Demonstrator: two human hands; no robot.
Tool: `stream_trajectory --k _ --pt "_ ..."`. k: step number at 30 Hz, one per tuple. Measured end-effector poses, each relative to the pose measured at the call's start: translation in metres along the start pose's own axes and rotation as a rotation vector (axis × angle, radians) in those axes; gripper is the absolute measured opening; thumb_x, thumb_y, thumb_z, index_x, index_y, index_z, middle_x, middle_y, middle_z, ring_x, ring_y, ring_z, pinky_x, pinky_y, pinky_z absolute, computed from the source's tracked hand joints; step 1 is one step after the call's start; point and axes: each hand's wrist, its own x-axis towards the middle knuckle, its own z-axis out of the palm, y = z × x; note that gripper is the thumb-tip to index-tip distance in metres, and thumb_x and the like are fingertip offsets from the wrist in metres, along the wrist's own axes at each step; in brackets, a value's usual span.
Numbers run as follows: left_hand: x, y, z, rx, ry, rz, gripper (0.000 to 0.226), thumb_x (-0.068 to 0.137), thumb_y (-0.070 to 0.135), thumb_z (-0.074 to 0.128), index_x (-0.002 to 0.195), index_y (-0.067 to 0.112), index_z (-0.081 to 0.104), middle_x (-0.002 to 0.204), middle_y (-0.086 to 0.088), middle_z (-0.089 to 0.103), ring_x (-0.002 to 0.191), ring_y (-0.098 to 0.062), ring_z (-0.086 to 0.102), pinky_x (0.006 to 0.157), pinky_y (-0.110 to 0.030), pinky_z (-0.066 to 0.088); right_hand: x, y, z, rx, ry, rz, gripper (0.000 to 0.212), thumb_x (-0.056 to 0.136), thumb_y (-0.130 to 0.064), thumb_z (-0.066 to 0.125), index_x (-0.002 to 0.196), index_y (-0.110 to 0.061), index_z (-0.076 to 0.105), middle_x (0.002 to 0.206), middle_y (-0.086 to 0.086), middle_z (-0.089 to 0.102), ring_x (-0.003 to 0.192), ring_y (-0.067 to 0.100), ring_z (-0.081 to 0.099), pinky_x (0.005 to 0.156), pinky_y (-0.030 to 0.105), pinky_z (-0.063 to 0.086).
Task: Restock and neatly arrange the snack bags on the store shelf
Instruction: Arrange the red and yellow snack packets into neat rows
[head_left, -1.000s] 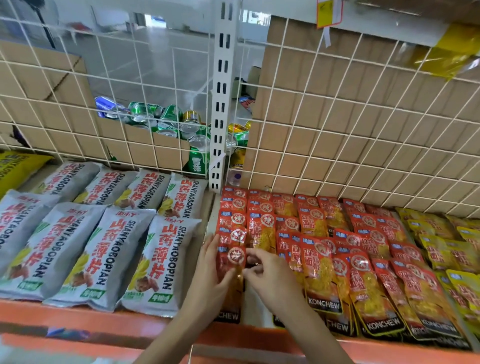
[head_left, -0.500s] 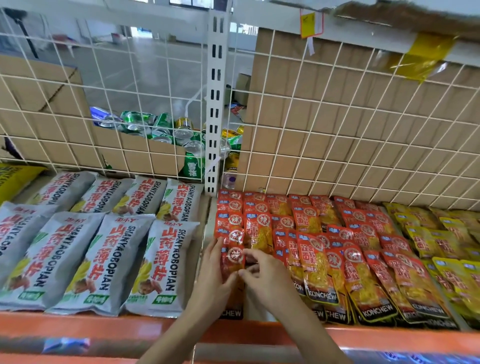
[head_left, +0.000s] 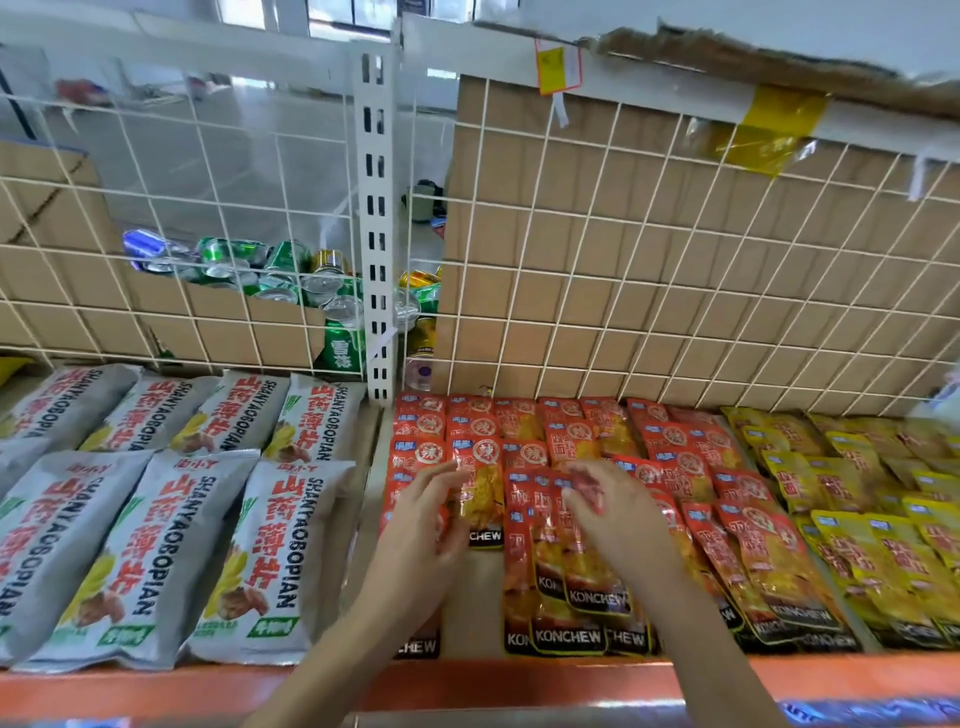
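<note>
Red KONCHEW snack bags (head_left: 582, 597) lie in overlapping rows on the shelf's middle section. My left hand (head_left: 426, 525) reaches in over the leftmost red column, and its fairly straight fingers touch the left edge of one red bag (head_left: 480, 499). My right hand (head_left: 623, 514) hovers over the neighbouring column with curled fingers pinching the top of a small red bag (head_left: 584, 480); that spot is blurred by motion. A strip of bare shelf (head_left: 475, 597) shows between the two columns.
Grey SHANYAOBOPIAN bags (head_left: 130, 545) fill the left section and yellow bags (head_left: 857, 519) the right. A white wire grid (head_left: 623, 291) backs the shelf, with cardboard and drink cans (head_left: 291, 275) behind it. An upright post (head_left: 376, 234) divides the sections. The orange shelf lip (head_left: 156, 691) runs along the front.
Both hands had pinched one red bag together in the left column. Now they have drawn apart, the right hand shifting rightward over the second column. The view has tilted upward.
</note>
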Motion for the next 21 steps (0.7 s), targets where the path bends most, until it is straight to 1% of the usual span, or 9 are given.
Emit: stream_trajectory --k 2,4,7,9,11,15,17,19,21 --pt "0.007 0.009 0.008 0.014 -0.054 -0.002 0.038 0.090 0.014 0.056 0.125 0.028 0.050 0.127 0.017 0.046 0.117 0.000 0.044 0.098 -0.022 0.039 0.002 0.013 -0.005 -0.062 -0.061 0.025 0.040 0.092 -0.041 0.049 0.129 -0.025 0.049 0.134 -0.005 0.049 0.124 0.011 0.043 0.101 0.024 0.031" --pt "0.013 0.014 0.017 0.026 -0.119 -0.011 0.034 0.092 0.018 0.054 0.124 0.027 0.050 0.122 0.016 0.049 0.109 -0.001 0.048 0.093 -0.019 0.042 0.005 0.022 -0.007 -0.119 -0.145 0.041 0.058 0.086 -0.058 0.045 0.135 -0.027 0.042 0.140 -0.004 0.044 0.130 0.013 0.036 0.107 0.027 0.027" --pt "0.020 0.020 0.030 0.056 -0.186 -0.036 0.035 0.093 0.022 0.054 0.127 0.026 0.048 0.120 0.013 0.050 0.100 -0.001 0.050 0.083 -0.010 0.040 0.008 0.028 -0.008 -0.148 -0.238 0.069 0.118 0.050 -0.097 0.011 0.141 -0.025 0.034 0.146 -0.002 0.035 0.136 0.017 0.028 0.112 0.035 0.022" --pt "0.025 0.023 0.036 0.071 -0.224 -0.077 0.039 0.092 0.026 0.055 0.130 0.026 0.046 0.121 0.010 0.052 0.098 -0.003 0.051 0.085 -0.016 0.045 0.011 0.032 -0.008 -0.146 -0.259 0.076 0.136 0.033 -0.100 -0.001 0.141 -0.025 0.033 0.147 -0.002 0.033 0.136 0.017 0.027 0.113 0.038 0.022" --pt "0.029 0.026 0.040 0.071 -0.261 -0.121 0.044 0.091 0.028 0.056 0.133 0.025 0.043 0.122 0.009 0.053 0.099 -0.006 0.054 0.085 -0.021 0.049 0.013 0.031 -0.010 -0.110 -0.278 0.081 0.121 0.043 -0.095 0.015 0.139 -0.024 0.036 0.145 -0.003 0.035 0.134 0.017 0.030 0.112 0.037 0.024" --pt "0.034 0.030 0.046 0.037 -0.282 -0.211 0.046 0.091 0.023 0.058 0.133 0.024 0.042 0.115 0.005 0.057 0.098 -0.010 0.059 0.083 -0.026 0.054 0.014 0.032 -0.009 0.047 -0.223 0.087 0.074 0.063 -0.068 0.059 0.123 -0.027 0.045 0.127 -0.007 0.048 0.120 0.013 0.044 0.102 0.031 0.035" --pt "0.035 0.031 0.047 0.002 -0.263 -0.247 0.047 0.091 0.021 0.058 0.134 0.026 0.040 0.104 0.009 0.057 0.091 -0.006 0.059 0.072 -0.018 0.053 0.015 0.036 -0.007 0.139 -0.166 0.066 0.053 0.066 -0.058 0.067 0.107 -0.031 0.047 0.111 -0.012 0.053 0.105 0.008 0.050 0.088 0.022 0.041" --pt "0.036 0.032 0.048 -0.040 -0.250 -0.274 0.050 0.090 0.018 0.058 0.135 0.028 0.037 0.097 0.013 0.055 0.084 -0.003 0.058 0.063 -0.012 0.049 0.017 0.039 -0.006 0.205 -0.095 0.026 0.030 0.074 -0.041 0.071 0.092 -0.031 0.050 0.093 -0.020 0.055 0.090 0.002 0.053 0.071 0.007 0.037" --pt "0.035 0.033 0.048 -0.067 -0.239 -0.288 0.051 0.090 0.016 0.058 0.135 0.028 0.036 0.096 0.012 0.056 0.085 -0.001 0.057 0.061 -0.009 0.047 0.021 0.044 -0.006 0.243 0.002 -0.005 0.021 0.077 -0.027 0.073 0.079 -0.029 0.053 0.084 -0.018 0.057 0.084 0.003 0.055 0.066 0.005 0.037"
